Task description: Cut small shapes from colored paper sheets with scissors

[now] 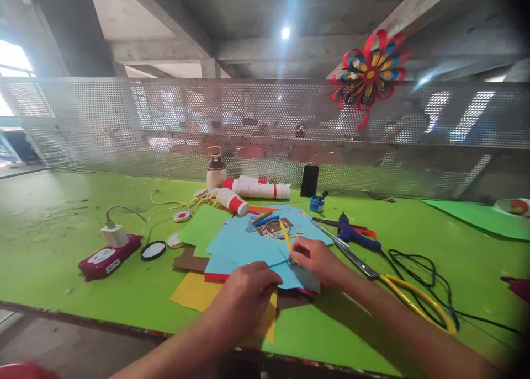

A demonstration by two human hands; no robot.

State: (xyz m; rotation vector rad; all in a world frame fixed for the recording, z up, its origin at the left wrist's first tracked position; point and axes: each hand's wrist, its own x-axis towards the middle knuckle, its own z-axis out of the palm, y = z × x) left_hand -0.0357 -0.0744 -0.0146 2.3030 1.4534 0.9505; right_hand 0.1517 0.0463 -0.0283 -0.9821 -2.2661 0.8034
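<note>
My right hand (pixel 314 259) is closed in a pinch on a narrow yellow paper strip (pixel 285 231), which sticks up from the fingertips. My left hand (pixel 252 286) is curled closed just above the near edge of the blue paper sheets (pixel 232 246); whatever its fingers hold is hidden. A yellow paper piece (pixel 271 318) shows below the left fingers. Between the hands, a thin darker blue line crosses the top sheet. Beyond them lie a round ring (pixel 276 229), a blue pen (pixel 267 220) and a small protractor (pixel 250 224) on the paper.
Long scissors (pixel 364 267) with yellow handles and a blue glue gun (pixel 351 233) with a black cord lie to the right. Stacked paper cups (pixel 256 188), a spray bottle (pixel 216 169), a phone (pixel 309 180) and a blue jar (pixel 317 203) stand behind. A purple power strip (pixel 110 257) is left.
</note>
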